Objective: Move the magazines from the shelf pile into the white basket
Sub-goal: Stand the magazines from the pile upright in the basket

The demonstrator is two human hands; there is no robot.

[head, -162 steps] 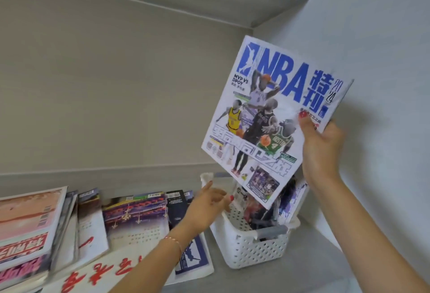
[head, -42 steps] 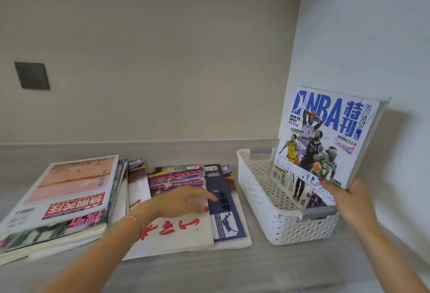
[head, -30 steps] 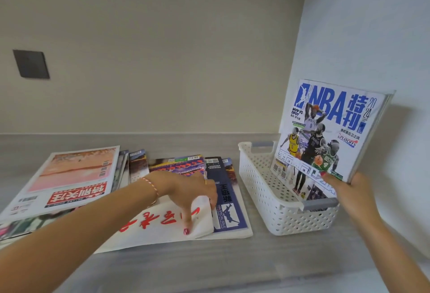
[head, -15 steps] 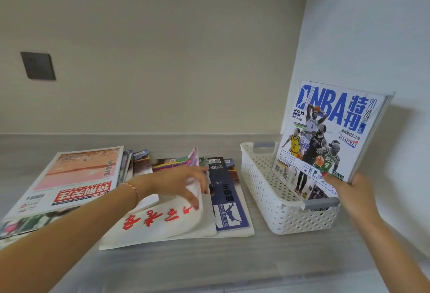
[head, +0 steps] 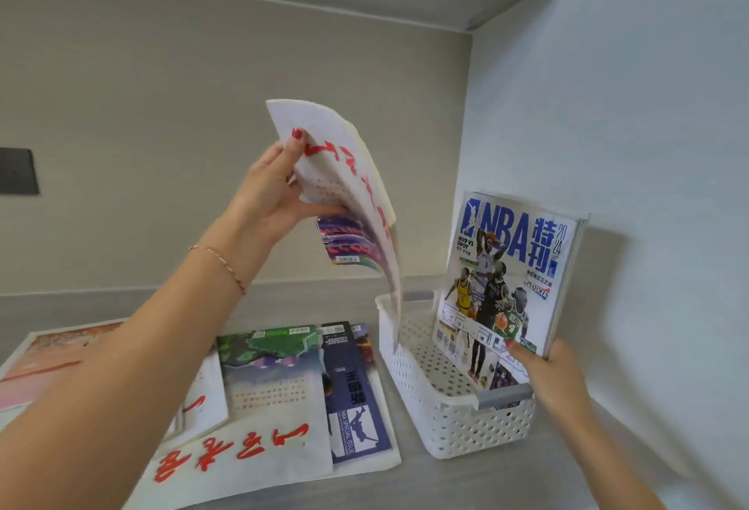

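Head view: white, red-lettered magazine [head: 344,193] droops, apparently curled.

I have only 1 view, from the camera on my head. It looks forward and slightly down into the shelf [head: 466,485] corner, close in, with the back wall ahead, the side wall to my right and the board above.

Bright, even indoor light, soft shadows, slight motion blur, wide-angle edge distortion
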